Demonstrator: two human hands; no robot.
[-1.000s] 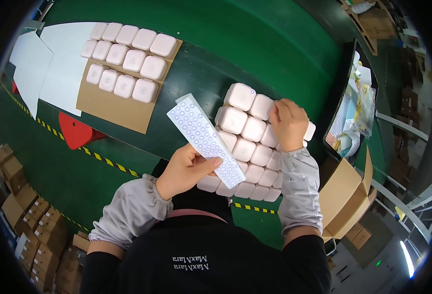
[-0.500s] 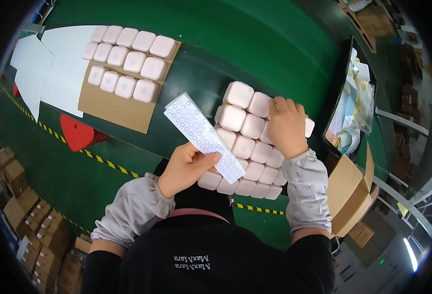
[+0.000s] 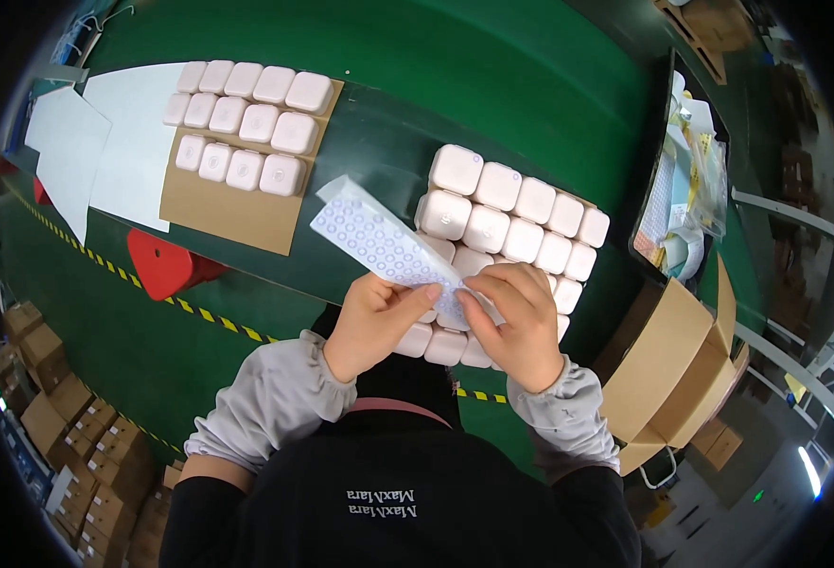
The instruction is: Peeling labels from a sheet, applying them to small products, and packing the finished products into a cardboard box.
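Note:
My left hand (image 3: 374, 327) holds a long strip of sticker sheet (image 3: 369, 237), thumb on top, printed with rows of small purple rings. The strip slants over the near left part of a block of pale pink rounded square cases (image 3: 485, 230). At the strip's near end, the thumb and fingers of my right hand (image 3: 521, 327) are pinched on its edge; whether a single sticker is between them is too small to see. Two cases in the far row carry a small purple ring at a corner. My hands and the strip hide several nearer cases.
More pink cases (image 3: 259, 123) stand in rows on a brown cardboard sheet (image 3: 232, 213) at the left, beside white boards (image 3: 133, 142). A black bin (image 3: 667, 204) of wrappers and an open carton (image 3: 658, 369) stand right. A red stool-like object (image 3: 166, 265) juts below the table edge.
My right hand has come back from the far row of cases to the near end of the sticker sheet. A ring now shows on the second far case, where my hand was near.

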